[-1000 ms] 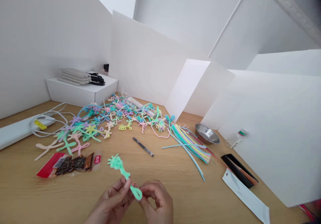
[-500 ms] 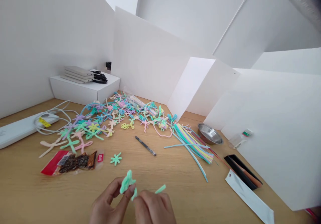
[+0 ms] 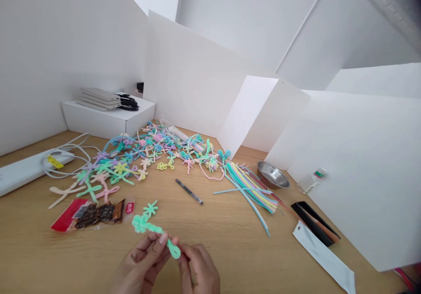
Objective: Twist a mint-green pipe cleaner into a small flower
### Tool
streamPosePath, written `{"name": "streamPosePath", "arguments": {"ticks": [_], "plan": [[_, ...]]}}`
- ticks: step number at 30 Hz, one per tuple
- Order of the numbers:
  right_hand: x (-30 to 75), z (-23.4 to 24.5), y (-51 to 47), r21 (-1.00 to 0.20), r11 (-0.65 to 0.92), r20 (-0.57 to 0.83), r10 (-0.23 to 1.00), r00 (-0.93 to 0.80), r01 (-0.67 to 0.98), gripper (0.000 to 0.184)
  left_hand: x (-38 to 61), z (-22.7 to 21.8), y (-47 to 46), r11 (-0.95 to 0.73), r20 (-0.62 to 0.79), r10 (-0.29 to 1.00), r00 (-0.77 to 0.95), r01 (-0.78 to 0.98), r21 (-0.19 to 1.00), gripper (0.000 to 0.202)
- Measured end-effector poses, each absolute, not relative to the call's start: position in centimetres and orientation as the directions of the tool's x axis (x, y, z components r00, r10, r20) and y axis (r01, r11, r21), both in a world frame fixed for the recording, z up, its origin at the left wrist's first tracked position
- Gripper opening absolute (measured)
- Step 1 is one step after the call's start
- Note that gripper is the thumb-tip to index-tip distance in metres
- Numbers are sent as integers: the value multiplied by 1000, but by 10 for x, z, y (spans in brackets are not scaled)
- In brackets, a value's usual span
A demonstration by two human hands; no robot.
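Note:
A mint-green pipe cleaner flower [image 3: 140,224] is between my hands, its fuzzy petals pointing left and its stem slanting down to a loop at the right end. My left hand [image 3: 143,259] pinches the stem between thumb and fingers. Beside the loop, my right hand [image 3: 200,265] has thumb and fingers closed at its edge, with the fingertips partly hidden. Just behind the held flower lies a flat green star-shaped pipe cleaner piece [image 3: 150,208] on the table.
A heap of pastel pipe cleaner shapes [image 3: 121,166] spreads at the back left. Nearer are a snack packet [image 3: 95,215] and a pen [image 3: 189,191]. Rightward lie straight pipe cleaners [image 3: 251,188], a metal bowl [image 3: 272,175], a black case [image 3: 315,224] and a white strip [image 3: 324,254].
The green flower has turned, its head swinging left and its stem now stretched out. My left hand's grip now sits on the stem. A loop shows where a loose end stuck out.

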State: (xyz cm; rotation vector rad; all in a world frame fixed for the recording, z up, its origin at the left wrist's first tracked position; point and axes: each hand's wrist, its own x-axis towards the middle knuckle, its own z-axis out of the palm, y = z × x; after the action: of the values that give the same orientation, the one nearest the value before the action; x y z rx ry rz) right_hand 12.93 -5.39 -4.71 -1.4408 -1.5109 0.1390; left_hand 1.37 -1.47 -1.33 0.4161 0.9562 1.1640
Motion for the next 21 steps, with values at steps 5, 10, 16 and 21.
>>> {"name": "streamPosePath", "arguments": {"ticks": [5, 10, 16, 21], "plan": [[137, -30, -54, -514, 293, 652, 745, 145, 807, 21, 8, -11, -15, 357, -403, 915, 23, -510, 782, 29], [136, -25, -56, -612, 372, 650, 739, 176, 699, 19, 10, 1, -19, 245, -252, 967, 28, -361, 900, 21], [134, -24, -58, -694, 337, 554, 815, 172, 637, 13, -2, 6, -12, 164, -150, 985, 83, -194, 967, 19], [139, -19, -58, -905, 205, 301, 928, 221, 372, 8, -19, 3, -2, -46, 24, 954, 298, 66, 997, 21]]}}
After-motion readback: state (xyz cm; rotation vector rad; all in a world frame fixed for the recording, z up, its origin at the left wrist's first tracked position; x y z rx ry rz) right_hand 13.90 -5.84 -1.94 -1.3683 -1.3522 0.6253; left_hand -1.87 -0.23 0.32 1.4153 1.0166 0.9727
